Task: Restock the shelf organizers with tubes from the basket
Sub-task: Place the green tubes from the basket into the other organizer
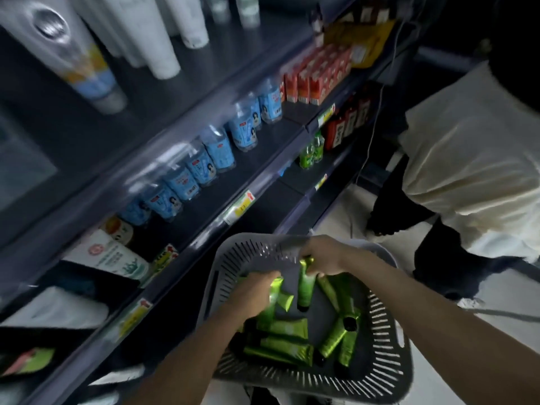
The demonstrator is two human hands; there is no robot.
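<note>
While both forearms reach down into the grey slotted basket [382,372], the head view shows the right hand [324,255] curled round the crimped end of one green tube [306,287]. That tube hangs nearly upright, black cap down, above the basket floor. The left hand [254,292] is clenched on green tubes too, though blur hides how many. More loose tubes [282,344] lie criss-crossed on the basket floor, some flat, some leaning on the right wall. The basket sits low in front of the person, just beside dark shelves [254,173] that run up the left side. On the middle shelf stands a row of blue-labelled bottles [204,165]. Above them are big white tubes [163,39], and farther along are red boxes [315,77]. Lower down, green bottles [311,153] stand near the shelf edge. Yellow price tags [241,206] sit on the shelf lips. At the right, another person in a pale shirt [473,159] crouches on the light floor [344,211].
</note>
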